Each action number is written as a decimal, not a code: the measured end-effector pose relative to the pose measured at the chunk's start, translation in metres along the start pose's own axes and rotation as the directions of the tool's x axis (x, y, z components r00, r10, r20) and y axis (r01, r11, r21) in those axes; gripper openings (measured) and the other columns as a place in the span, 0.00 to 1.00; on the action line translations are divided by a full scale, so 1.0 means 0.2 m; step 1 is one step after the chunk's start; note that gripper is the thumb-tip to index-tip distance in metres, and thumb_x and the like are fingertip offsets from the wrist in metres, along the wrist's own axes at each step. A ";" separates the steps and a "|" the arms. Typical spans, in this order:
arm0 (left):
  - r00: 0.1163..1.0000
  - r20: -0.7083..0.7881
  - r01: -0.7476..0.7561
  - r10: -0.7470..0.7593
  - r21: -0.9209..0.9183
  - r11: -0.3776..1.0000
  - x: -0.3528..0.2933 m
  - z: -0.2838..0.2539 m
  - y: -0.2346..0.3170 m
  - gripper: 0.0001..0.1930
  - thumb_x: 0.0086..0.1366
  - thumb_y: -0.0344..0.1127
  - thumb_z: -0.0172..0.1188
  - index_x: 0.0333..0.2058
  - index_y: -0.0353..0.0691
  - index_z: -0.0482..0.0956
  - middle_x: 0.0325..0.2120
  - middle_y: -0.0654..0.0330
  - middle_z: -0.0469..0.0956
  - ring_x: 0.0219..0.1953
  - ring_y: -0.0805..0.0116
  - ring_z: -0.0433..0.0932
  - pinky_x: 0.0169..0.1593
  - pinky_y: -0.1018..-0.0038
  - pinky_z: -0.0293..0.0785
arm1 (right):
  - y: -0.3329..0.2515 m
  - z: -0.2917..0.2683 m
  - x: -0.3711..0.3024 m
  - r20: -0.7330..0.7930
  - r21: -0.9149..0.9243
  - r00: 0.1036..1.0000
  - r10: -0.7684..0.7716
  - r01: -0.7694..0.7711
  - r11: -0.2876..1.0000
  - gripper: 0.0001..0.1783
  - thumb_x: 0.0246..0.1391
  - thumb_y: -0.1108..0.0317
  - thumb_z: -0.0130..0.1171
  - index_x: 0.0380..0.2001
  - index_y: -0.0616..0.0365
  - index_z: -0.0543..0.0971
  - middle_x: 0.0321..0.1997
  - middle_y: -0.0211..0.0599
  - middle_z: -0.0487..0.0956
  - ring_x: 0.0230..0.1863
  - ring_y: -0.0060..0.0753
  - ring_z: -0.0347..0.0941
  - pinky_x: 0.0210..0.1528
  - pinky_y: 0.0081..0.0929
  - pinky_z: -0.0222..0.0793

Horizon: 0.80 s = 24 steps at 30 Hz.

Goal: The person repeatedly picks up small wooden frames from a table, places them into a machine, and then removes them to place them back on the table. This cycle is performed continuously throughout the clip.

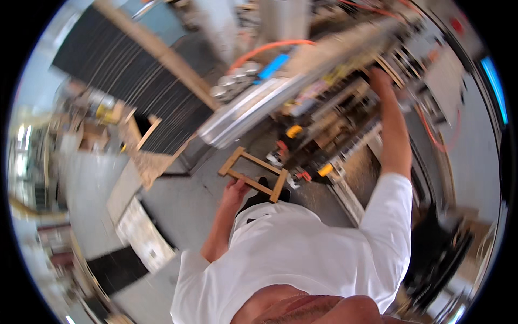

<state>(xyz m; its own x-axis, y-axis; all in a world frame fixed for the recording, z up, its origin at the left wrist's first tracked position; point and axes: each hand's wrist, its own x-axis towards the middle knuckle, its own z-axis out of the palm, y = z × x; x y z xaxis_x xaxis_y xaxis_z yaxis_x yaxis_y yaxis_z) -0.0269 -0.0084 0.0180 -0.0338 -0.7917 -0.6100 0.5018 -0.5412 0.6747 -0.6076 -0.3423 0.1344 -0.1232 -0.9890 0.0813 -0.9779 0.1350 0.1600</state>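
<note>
My left hand (235, 190) is closed round one long side of a small rectangular wooden frame (279, 185), which hangs tilted in front of my waist. The frame has two long and two short bars with an open middle. Far from it, my right arm stretches out over a long machine (334, 127) with metal rails and yellow and red fittings. At the machine's far end my right hand (379, 77) is beside pale wooden strips (389, 72). Blur hides its fingers, so whether it grips a strip does not show.
A shiny metal beam (243, 116) runs along the machine's left. Several silver cylinders (237, 80), an orange hose (270, 47) and a blue strip (273, 66) lie near it. Further left stands a large dark ribbed panel (135, 75). Sawdust (359, 167) lies under the machine.
</note>
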 end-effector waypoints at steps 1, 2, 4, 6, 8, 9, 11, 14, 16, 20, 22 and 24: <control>0.999 -0.039 -0.013 0.013 -0.007 1.000 0.01 -0.06 -0.05 0.16 0.66 0.37 0.59 0.49 0.36 0.73 0.45 0.57 0.77 0.48 0.63 0.77 0.51 0.66 0.75 | -0.05 -0.02 0.01 0.025 -0.003 1.000 0.011 -0.011 1.000 0.08 0.52 0.67 0.55 0.35 0.57 0.79 0.40 0.48 0.81 0.44 0.51 0.78 0.42 0.48 0.75; 0.999 -0.039 -0.016 0.016 -0.011 1.000 0.05 -0.06 -0.06 0.17 0.65 0.36 0.59 0.49 0.35 0.73 0.45 0.57 0.77 0.48 0.63 0.77 0.51 0.66 0.74 | 0.05 0.04 0.02 -0.051 -0.040 0.998 -0.036 0.034 0.999 0.08 0.51 0.69 0.55 0.34 0.59 0.79 0.39 0.50 0.81 0.43 0.52 0.78 0.42 0.47 0.75; 0.993 -0.121 -0.006 0.002 -0.036 0.999 0.00 -0.06 -0.05 0.16 0.65 0.35 0.59 0.50 0.35 0.73 0.44 0.57 0.77 0.47 0.64 0.77 0.52 0.66 0.74 | 0.03 0.07 0.02 -0.021 -0.049 0.995 -0.100 0.099 0.994 0.13 0.57 0.68 0.54 0.45 0.56 0.76 0.49 0.44 0.79 0.48 0.48 0.77 0.45 0.44 0.76; 0.991 -0.135 -0.027 0.019 -0.057 0.998 0.02 -0.07 -0.04 0.16 0.65 0.35 0.59 0.49 0.36 0.74 0.44 0.58 0.78 0.46 0.64 0.77 0.50 0.66 0.75 | 0.08 0.08 0.01 0.068 -0.111 0.997 -0.032 0.040 0.993 0.14 0.56 0.70 0.56 0.47 0.55 0.74 0.48 0.44 0.78 0.49 0.49 0.76 0.47 0.45 0.75; 0.986 -0.156 -0.064 0.055 -0.054 0.996 0.00 -0.07 -0.03 0.16 0.64 0.34 0.59 0.49 0.36 0.74 0.43 0.58 0.78 0.45 0.65 0.78 0.49 0.67 0.76 | 0.04 0.04 0.02 0.139 -0.098 0.990 0.013 0.001 0.995 0.14 0.57 0.68 0.55 0.47 0.55 0.74 0.48 0.44 0.79 0.49 0.50 0.76 0.46 0.46 0.75; 0.975 -0.202 -0.096 0.086 -0.040 0.995 -0.04 -0.09 -0.03 0.16 0.64 0.34 0.59 0.49 0.36 0.74 0.43 0.58 0.78 0.44 0.65 0.78 0.48 0.67 0.76 | -0.05 -0.01 -0.01 0.089 -0.099 0.996 -0.011 0.020 0.995 0.14 0.57 0.68 0.54 0.47 0.55 0.74 0.47 0.43 0.80 0.47 0.50 0.77 0.45 0.48 0.75; 0.967 -0.223 -0.122 0.122 0.014 0.992 -0.06 -0.08 0.03 0.16 0.64 0.34 0.59 0.48 0.35 0.75 0.42 0.59 0.78 0.43 0.66 0.78 0.47 0.67 0.77 | -0.04 -0.04 -0.03 0.045 -0.152 0.999 0.000 0.007 0.988 0.09 0.57 0.69 0.55 0.42 0.55 0.78 0.44 0.42 0.81 0.45 0.47 0.78 0.42 0.46 0.76; 0.943 -0.271 -0.181 0.192 0.065 0.981 -0.11 -0.09 0.09 0.16 0.63 0.35 0.60 0.48 0.35 0.75 0.41 0.60 0.79 0.43 0.67 0.78 0.46 0.68 0.77 | -0.07 -0.09 -0.07 0.075 -0.167 0.996 0.051 -0.037 0.985 0.10 0.54 0.68 0.60 0.38 0.60 0.78 0.39 0.46 0.81 0.40 0.45 0.80 0.36 0.44 0.78; 0.929 -0.277 -0.222 0.246 0.114 0.968 -0.14 -0.15 0.13 0.16 0.64 0.36 0.59 0.48 0.36 0.76 0.41 0.61 0.79 0.44 0.68 0.78 0.47 0.68 0.76 | -0.08 -0.10 -0.06 0.077 -0.175 0.997 0.013 0.001 0.985 0.11 0.54 0.66 0.62 0.37 0.61 0.78 0.37 0.47 0.81 0.38 0.45 0.80 0.33 0.44 0.78; 0.871 -0.286 -0.344 0.401 0.228 0.911 -0.19 -0.32 0.27 0.15 0.64 0.35 0.57 0.47 0.35 0.76 0.38 0.61 0.80 0.43 0.68 0.78 0.46 0.69 0.76 | -0.01 -0.05 -0.06 -0.003 -0.161 1.000 -0.013 0.013 0.987 0.11 0.52 0.64 0.64 0.33 0.61 0.79 0.35 0.46 0.82 0.36 0.45 0.80 0.32 0.44 0.79; 0.805 -0.328 -0.438 0.493 0.231 0.869 -0.23 -0.43 0.36 0.13 0.65 0.33 0.55 0.45 0.32 0.75 0.37 0.59 0.81 0.40 0.68 0.79 0.43 0.70 0.77 | -0.06 -0.07 -0.06 0.074 -0.138 0.997 0.029 -0.018 0.990 0.14 0.52 0.65 0.63 0.37 0.64 0.79 0.37 0.49 0.82 0.37 0.48 0.80 0.35 0.45 0.79; 0.766 -0.377 -0.496 0.521 0.170 0.851 -0.27 -0.56 0.46 0.13 0.66 0.33 0.53 0.47 0.32 0.74 0.39 0.57 0.80 0.41 0.66 0.79 0.46 0.68 0.77 | -0.10 -0.13 -0.08 0.098 -0.137 0.994 0.055 -0.041 0.990 0.16 0.51 0.66 0.63 0.40 0.65 0.79 0.39 0.52 0.81 0.38 0.51 0.79 0.37 0.47 0.79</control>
<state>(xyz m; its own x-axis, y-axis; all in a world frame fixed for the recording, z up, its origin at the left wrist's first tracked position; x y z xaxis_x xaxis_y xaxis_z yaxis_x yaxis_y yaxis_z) 0.1186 0.0157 0.0666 0.5613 -0.7817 -0.2718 0.2971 -0.1162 0.9478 -0.5825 -0.3281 0.1549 -0.1930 -0.9812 -0.0067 -0.9395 0.1828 0.2898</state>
